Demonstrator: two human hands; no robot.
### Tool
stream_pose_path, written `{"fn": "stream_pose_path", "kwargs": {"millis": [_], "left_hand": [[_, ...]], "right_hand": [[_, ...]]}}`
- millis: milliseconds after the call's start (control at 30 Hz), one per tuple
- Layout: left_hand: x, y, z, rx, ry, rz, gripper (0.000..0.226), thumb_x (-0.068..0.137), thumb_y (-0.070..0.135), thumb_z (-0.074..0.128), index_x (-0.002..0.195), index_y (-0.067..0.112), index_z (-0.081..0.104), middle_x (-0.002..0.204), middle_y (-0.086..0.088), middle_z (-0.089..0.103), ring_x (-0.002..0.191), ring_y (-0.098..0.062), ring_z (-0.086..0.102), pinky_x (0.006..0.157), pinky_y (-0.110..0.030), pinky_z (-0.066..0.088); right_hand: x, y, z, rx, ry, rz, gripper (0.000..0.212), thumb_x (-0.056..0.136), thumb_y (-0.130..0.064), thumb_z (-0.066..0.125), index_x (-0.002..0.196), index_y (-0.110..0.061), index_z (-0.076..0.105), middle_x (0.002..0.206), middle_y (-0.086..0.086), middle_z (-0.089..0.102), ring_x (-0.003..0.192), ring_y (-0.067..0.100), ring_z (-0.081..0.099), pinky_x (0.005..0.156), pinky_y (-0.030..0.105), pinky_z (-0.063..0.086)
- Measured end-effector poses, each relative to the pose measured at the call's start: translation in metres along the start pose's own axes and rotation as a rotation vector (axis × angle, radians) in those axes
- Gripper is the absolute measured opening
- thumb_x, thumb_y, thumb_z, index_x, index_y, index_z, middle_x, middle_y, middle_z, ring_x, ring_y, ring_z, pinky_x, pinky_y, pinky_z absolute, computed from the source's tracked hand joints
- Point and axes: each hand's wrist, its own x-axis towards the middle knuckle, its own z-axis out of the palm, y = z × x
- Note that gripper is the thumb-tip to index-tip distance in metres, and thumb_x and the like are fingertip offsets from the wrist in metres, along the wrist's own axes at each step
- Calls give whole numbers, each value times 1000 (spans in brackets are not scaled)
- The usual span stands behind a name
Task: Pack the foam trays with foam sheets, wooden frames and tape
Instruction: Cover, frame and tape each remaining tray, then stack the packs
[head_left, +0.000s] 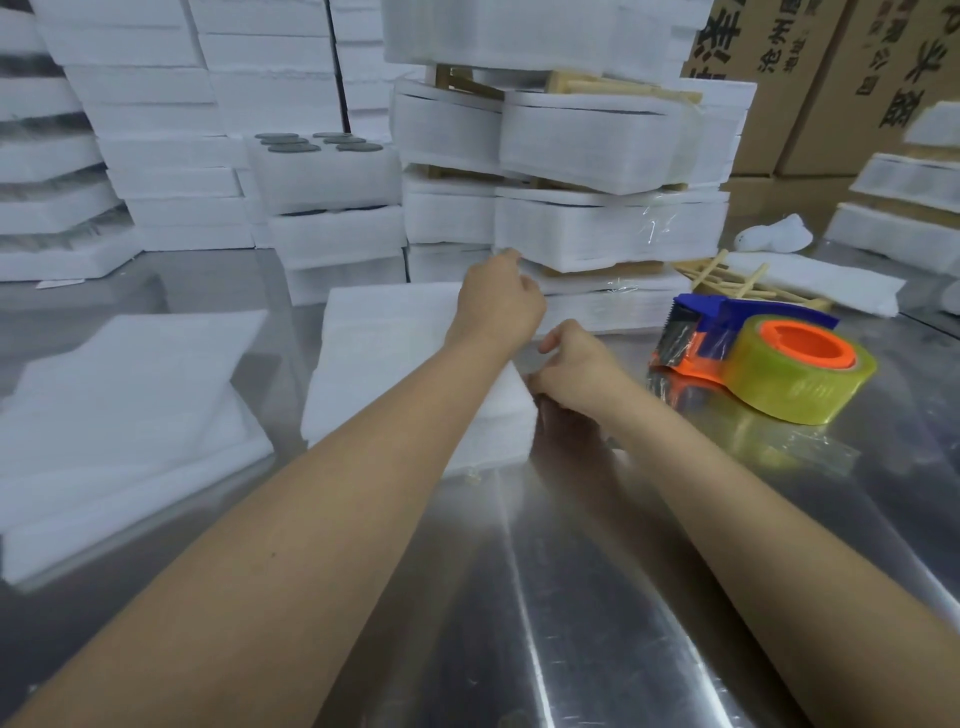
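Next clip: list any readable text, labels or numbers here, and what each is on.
"沧州": small black print on the left cardboard box; the characters after it are blurred.
"地址": beneath it, on the same box.
Large black characters on that box and the right cardboard box: cropped and tilted, unreadable.
Faint print on the tape roll: too blurred.

bare steel table (571, 597) near, packed foam trays (608, 228) walling far side

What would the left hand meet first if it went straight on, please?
Probably the wrapped foam tray stack; the left hand looks almost at its lower corner, though depth is unclear.
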Motion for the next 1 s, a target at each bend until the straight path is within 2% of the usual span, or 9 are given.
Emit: {"fn": "stream_pose_path", "kwargs": {"millis": [133, 267, 367, 433, 533, 633, 800, 900, 1000], "left_hand": [[-4, 2, -12, -355, 125, -64, 36, 92, 2, 41, 124, 8, 56, 103, 0, 69, 87, -8, 58, 68, -4, 41], [-1, -9, -44, -466, -13, -162, 20, 92, 5, 53, 108, 10, 64, 115, -4, 68, 110, -15, 60, 100, -28, 45], [-14, -45, -95, -315, 163, -70, 31, 93, 2, 46, 118, 13, 61, 114, 0, 66, 91, -5, 59, 75, -3, 43], [-42, -73, -118, -368, 304, -165, 28, 96, 9, 45, 119, 18, 58, 109, 9, 61, 83, 1, 55, 56, 4, 36], [-80, -98, -115, -443, 165, -294, 21, 98, 13, 47, 81, 22, 56, 77, 16, 59, 73, -3, 52, 58, -7, 42], [-89, -87, -108, -707, 8, -322, 29, 96, 14, 49, 75, 17, 67, 73, 9, 72, 66, -8, 66, 54, -15, 49], [-90, -77, -108, -929, -69, -385, 34, 95, 49, 48, 80, 36, 76, 89, 9, 75, 80, -7, 72, 59, -19, 54], [-92, -74, -110, -1010, -24, -423, 39, 91, 58, 51, 113, 30, 68, 101, 6, 75, 91, -10, 71, 66, -26, 56], [-99, -78, -116, -1103, -38, -430, 48, 82, 60, 55, 110, 24, 70, 105, 0, 74, 92, -15, 72, 63, -27, 57]], "right_hand": [[-5, -23, 11, -235, -55, -46, 33, 91, -22, 58, 116, -8, 43, 121, 13, 57, 110, 29, 57, 94, 42, 48], [-10, -34, 7, -311, -78, 9, 37, 94, -14, 53, 127, -4, 38, 132, 16, 52, 120, 32, 52, 101, 43, 43], [-12, -33, 7, -358, -101, -7, 37, 95, -7, 49, 130, -4, 36, 131, 17, 51, 119, 31, 51, 101, 42, 42], [-12, -32, 8, -343, -113, -34, 32, 97, -5, 43, 128, -2, 37, 129, 19, 52, 117, 33, 52, 100, 42, 42], [-14, -33, 7, -311, -116, -86, 23, 99, -6, 39, 121, -3, 40, 124, 21, 55, 107, 33, 54, 87, 36, 43], [-14, -31, 8, -272, -105, -129, 9, 99, -14, 43, 107, -12, 38, 120, 22, 55, 102, 33, 54, 85, 39, 41], [-17, -24, 11, -253, -82, -209, 22, 89, -18, 55, 104, -12, 41, 96, 3, 58, 95, 26, 57, 87, 40, 46], [-22, -21, 13, -150, -33, -217, 23, 88, -23, 47, 109, -13, 43, 93, 3, 61, 90, 26, 59, 87, 42, 47], [-26, -25, 19, 91, 23, -194, 26, 85, -30, 40, 103, -13, 48, 82, 7, 63, 77, 25, 58, 74, 34, 47]]}}
